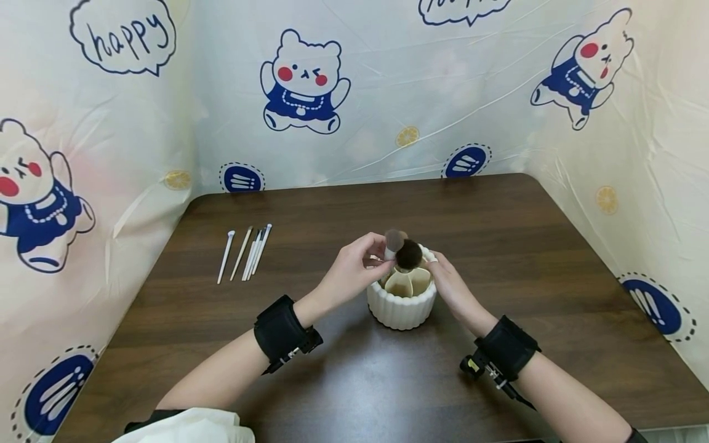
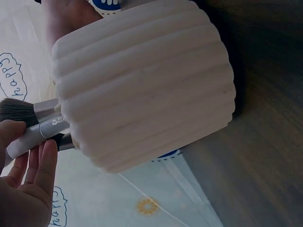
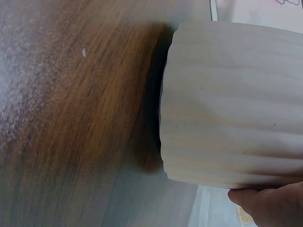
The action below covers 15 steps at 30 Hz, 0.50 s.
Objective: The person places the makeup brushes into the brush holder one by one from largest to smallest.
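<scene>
A white ribbed cup (image 1: pixel 401 307) stood near the middle of the brown table (image 1: pixel 498 246), a little toward the front edge. The cup had small rooms inside it, and two big fluffy brushes stood in the back one. The left hand (image 1: pixel 351 274) had a narrow grip: its fingers pinched the pale handle of the grey-tipped brush (image 1: pixel 393 241) just above the cup's rim. The dark-tipped brush (image 1: pixel 409 254) stood right beside it, touching it. The right hand (image 1: pixel 451 286) rested on the far right side of the cup, with its fingers bent against the wall; from the right wrist view only a bit of that hand showed under the cup, so I could not tell how tight it held. To do this step well, I think the right hand should have kept the cup from tipping or sliding while the left hand worked the brush. The brush looked best moved straight up and down, not sideways, so it would not knock the dark one or catch on the thin walls inside. Holding it low on the handle seemed wise, since that kept fingers off the soft hair. Five thin white brushes (image 1: pixel 246 253) lay in a row near the back left corner of the table, well apart from the cup.
</scene>
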Available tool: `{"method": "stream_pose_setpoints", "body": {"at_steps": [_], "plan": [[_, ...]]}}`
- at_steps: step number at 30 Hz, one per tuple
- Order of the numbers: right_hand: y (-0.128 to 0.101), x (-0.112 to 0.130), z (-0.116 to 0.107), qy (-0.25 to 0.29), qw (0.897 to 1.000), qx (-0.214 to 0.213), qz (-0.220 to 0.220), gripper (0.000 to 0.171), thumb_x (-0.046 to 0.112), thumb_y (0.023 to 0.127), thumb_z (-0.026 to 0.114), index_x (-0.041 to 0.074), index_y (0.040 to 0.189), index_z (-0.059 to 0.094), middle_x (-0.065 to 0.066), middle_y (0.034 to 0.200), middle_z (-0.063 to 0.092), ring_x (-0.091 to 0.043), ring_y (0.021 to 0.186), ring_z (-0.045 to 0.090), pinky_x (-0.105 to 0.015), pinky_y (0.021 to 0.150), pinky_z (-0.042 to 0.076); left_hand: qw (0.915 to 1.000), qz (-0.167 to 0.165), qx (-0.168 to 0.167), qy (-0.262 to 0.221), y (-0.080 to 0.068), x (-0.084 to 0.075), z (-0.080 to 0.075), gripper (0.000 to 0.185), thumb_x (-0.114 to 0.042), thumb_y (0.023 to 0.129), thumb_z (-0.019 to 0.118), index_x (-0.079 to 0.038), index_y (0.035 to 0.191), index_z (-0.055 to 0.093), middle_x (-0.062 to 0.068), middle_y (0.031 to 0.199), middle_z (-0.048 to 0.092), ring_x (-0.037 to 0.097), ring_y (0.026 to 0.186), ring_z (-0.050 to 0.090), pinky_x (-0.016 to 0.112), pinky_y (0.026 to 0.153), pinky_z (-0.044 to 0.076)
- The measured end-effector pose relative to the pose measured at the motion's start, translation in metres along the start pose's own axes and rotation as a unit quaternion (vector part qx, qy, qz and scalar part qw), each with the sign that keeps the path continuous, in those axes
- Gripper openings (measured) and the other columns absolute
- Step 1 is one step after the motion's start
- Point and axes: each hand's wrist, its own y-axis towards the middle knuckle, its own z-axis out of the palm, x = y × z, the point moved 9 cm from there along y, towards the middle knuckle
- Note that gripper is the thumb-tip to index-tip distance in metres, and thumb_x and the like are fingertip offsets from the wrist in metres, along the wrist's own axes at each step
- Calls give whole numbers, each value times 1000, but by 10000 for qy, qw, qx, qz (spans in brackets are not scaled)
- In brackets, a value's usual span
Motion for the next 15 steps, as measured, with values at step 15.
{"method": "stream_pose_setpoints", "body": {"at_steps": [15], "plan": [[2,-2,0,162,9999,-2,-30,49,19,100,28,0,146,28,-16,153,28,-27,141,24,-46,116,22,9994,-195,143,245,-6,14,10,22,-6,85,69,-1,106,62,12,98,64,21,89,66,23,78,56]]}}
